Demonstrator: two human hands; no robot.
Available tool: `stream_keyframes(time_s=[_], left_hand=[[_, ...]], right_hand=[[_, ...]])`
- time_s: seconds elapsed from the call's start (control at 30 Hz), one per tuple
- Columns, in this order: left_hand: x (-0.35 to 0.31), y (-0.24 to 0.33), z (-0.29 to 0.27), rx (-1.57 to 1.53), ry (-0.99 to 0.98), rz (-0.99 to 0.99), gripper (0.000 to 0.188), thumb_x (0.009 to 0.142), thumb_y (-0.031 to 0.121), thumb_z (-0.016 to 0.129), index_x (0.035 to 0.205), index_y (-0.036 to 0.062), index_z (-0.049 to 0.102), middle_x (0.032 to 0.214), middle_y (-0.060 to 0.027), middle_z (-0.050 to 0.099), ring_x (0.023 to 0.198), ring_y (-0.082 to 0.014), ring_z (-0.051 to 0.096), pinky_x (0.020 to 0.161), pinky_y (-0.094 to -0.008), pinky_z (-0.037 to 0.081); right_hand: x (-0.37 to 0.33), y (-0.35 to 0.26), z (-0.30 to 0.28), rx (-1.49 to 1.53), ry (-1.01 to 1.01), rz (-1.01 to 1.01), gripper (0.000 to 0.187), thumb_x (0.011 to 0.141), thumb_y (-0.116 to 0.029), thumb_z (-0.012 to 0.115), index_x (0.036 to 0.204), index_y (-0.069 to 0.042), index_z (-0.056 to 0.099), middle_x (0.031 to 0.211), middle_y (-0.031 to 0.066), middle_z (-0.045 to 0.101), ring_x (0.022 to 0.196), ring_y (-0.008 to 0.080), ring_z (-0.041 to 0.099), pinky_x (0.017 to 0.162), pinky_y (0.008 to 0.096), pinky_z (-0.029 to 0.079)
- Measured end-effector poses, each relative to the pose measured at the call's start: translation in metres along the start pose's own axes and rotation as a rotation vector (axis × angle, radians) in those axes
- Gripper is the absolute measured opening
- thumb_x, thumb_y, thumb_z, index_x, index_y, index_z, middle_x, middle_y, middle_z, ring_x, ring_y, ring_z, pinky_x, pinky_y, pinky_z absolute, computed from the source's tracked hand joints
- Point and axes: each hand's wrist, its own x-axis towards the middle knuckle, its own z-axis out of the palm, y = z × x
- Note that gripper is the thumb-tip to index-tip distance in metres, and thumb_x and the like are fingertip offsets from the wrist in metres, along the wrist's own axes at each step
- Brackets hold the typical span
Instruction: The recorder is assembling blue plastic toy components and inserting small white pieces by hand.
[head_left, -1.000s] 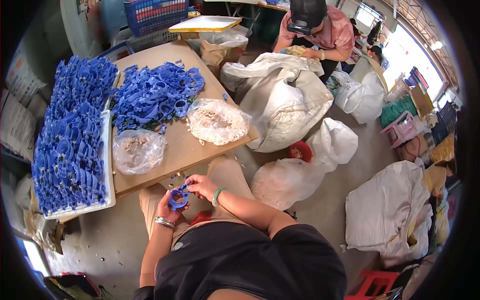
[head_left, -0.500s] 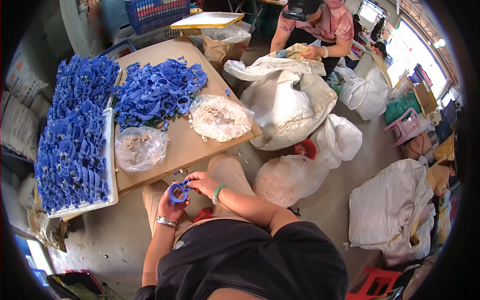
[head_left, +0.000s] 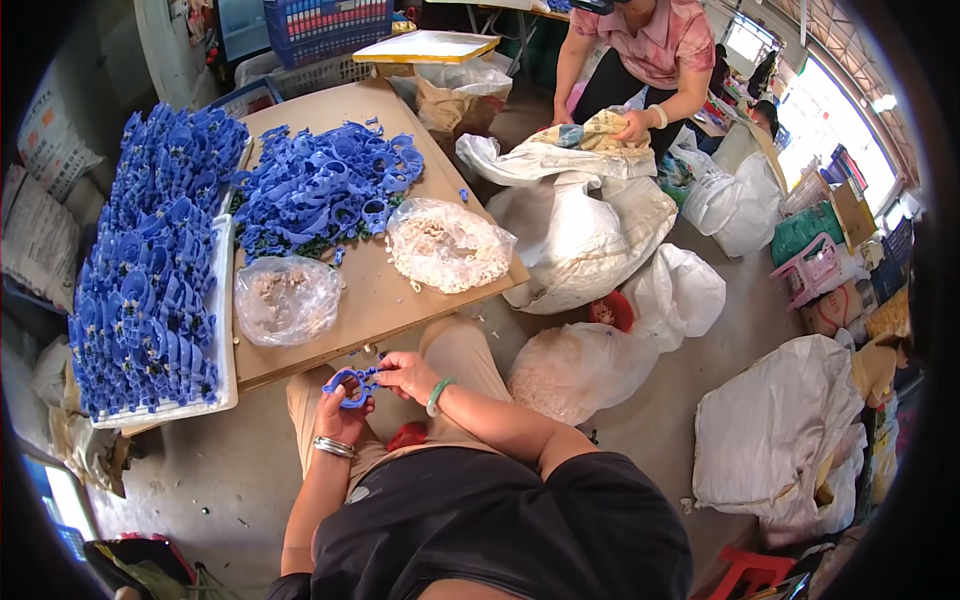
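Over my lap, just off the table's near edge, my left hand [head_left: 341,414] is closed on a blue plastic ring-shaped part [head_left: 347,388]. My right hand [head_left: 408,377] pinches the right end of this same part, where a small jointed piece sticks out. Whether a tiny piece sits between my right fingertips cannot be made out. On the table beyond lie a clear bag of small pale pieces [head_left: 287,300] and a second, fuller bag of cream-coloured pieces [head_left: 450,245]. Behind them is a loose heap of similar blue parts [head_left: 325,185].
A white foam tray [head_left: 225,330] packed with rows of blue parts stands at the left of the brown tabletop [head_left: 400,125]. Large white sacks [head_left: 590,240] crowd the floor to the right. Another person [head_left: 650,60] handles a sack at the back. A red stool [head_left: 750,575] is lower right.
The ring in my left hand has turned and looks more edge-on, with my right fingers still at its end. The other person has straightened up somewhat and shifted the sack cloth.
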Motion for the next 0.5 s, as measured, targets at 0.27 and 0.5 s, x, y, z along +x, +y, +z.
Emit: stream_keyframes(time_s=[0.27,0.5], left_hand=[[-0.0015,0.0005,-0.0016,-0.109,-0.083,-0.004,0.046,0.078,0.041,0.054,0.111,0.0089,0.049,0.103,-0.0085,0.057,0.083,-0.0308,0.056,0.07,-0.0407,0.046],[0.0036,-0.0005,-0.0046,-0.093,-0.1,0.019,0.046,0.079,0.04,0.054,0.113,0.0105,0.047,0.106,-0.0084,0.055,0.085,-0.0302,0.056,0.07,-0.0404,0.046]], right_hand=[[0.0009,0.0001,-0.0021,0.196,0.018,0.052,0.017,0.073,-0.012,0.064,0.083,-0.001,0.055,0.064,0.0035,0.054,0.042,0.008,0.044,0.034,0.0207,0.031],[0.0043,0.0003,-0.0044,0.208,0.04,0.115,0.015,0.073,-0.011,0.064,0.083,-0.003,0.055,0.066,0.0037,0.056,0.044,0.0079,0.044,0.035,0.0206,0.031]])
